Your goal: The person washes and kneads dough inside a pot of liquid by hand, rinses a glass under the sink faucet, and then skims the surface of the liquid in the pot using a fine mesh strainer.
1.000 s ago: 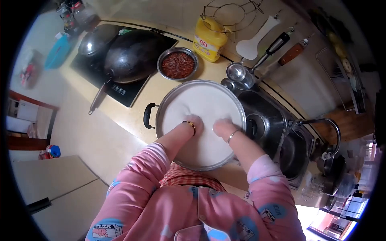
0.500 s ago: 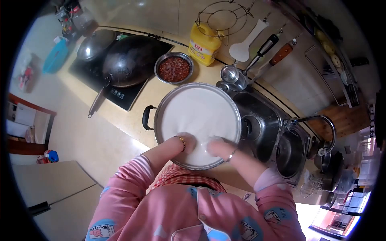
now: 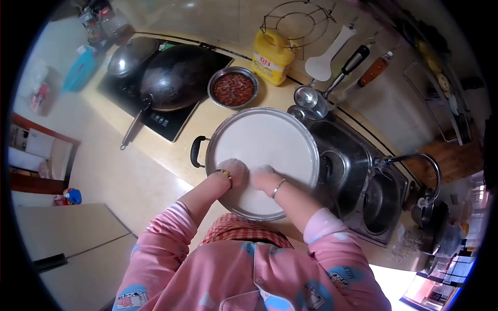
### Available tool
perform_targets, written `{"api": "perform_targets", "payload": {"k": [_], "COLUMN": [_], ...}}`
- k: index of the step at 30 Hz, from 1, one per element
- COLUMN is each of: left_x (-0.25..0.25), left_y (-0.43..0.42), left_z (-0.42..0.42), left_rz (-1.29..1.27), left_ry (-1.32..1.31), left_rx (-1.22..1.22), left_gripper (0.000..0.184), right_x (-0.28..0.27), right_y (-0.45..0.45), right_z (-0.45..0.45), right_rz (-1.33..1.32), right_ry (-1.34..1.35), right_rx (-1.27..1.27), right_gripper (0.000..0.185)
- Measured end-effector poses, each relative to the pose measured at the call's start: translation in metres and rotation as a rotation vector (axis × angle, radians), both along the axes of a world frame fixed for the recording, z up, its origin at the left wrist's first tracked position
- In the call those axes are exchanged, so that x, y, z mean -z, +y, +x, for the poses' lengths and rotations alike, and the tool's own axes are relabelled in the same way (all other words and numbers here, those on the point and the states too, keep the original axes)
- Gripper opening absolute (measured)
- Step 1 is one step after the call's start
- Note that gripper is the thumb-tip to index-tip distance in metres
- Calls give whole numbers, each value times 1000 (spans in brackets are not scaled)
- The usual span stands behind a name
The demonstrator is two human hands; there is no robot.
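A wide metal pot (image 3: 209,173) with black side handles stands at the counter's front, holding an opaque white liquid (image 3: 264,132). My left hand (image 3: 233,171), with a beaded bracelet at the wrist, dips into the liquid near the front left side. Close by on the right, my right hand (image 3: 265,179), wearing a silver bangle, is also partly sunk in it. The white liquid covers the fingers of both hands, so their grip and anything in them are hidden. A small gap separates the hands.
Behind the pot is a metal bowl (image 3: 210,97) of reddish-brown bits (image 3: 233,89). A black wok (image 3: 176,78) sits on the cooktop (image 3: 158,120) at left. The yellow jug (image 3: 271,57) stands by the wall, near hanging utensils (image 3: 330,54). The double sink (image 3: 340,179) lies right.
My right hand has moved left and slightly back, toward my left hand. My left hand has shifted slightly back. The whole view has shifted a little to the right.
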State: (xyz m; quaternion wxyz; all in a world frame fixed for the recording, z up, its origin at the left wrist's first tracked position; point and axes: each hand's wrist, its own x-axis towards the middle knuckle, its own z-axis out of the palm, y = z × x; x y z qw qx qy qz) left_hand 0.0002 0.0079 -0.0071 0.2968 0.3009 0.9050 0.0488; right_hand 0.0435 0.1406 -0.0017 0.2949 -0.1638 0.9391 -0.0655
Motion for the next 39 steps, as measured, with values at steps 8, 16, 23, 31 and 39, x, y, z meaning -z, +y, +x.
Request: {"api": "perform_targets", "payload": {"k": [8, 16, 23, 31, 39], "left_x": [0, 7, -5, 5, 17], "left_y": [35, 69, 56, 15, -8], "left_z": [-16, -5, 16, 20, 16], "left_rz": [-39, -146, -139, -158, 9], "left_ry": [52, -11, -137, -127, 56], "left_rx": [-73, 34, 169, 444, 166], "left_gripper": [24, 25, 23, 25, 24], "right_x": [12, -5, -1, -7, 11], "right_y": [43, 75, 65, 21, 1], "right_z": [-27, 9, 42, 43, 11], "right_rz": [103, 202, 143, -31, -75], "right_ry": [95, 10, -102, -63, 55], "right_rx": [14, 102, -118, -191, -127], "right_gripper": [22, 22, 21, 23, 22]}}
